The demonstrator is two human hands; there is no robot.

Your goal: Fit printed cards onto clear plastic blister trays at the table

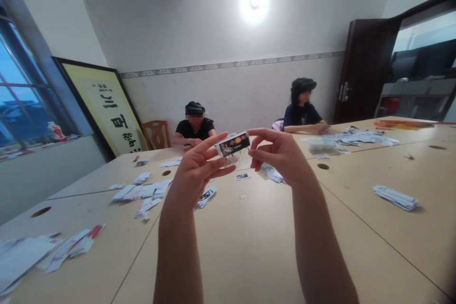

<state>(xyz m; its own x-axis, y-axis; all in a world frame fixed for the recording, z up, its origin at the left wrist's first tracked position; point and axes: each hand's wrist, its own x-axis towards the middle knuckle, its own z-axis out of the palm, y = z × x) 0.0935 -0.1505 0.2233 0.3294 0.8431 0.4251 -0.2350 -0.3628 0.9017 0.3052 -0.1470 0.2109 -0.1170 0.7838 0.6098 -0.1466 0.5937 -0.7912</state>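
Head view | tan table (pixel 249 247) strewn with paper slips (pixel 142 192) | seated people (pixel 195 128) across | left hand (pixel 194 171), right hand (pixel 281 154) raised, fingertips of both pinching opposite ends of small printed pack (pixel 234 144), held mid-air above table

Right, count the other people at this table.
2. One person in black at the far side, centre; one person in dark blue further right, near the door. More may sit outside the view.

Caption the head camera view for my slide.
Left hand and right hand hold a printed card over a paper-strewn table; two people sit opposite.
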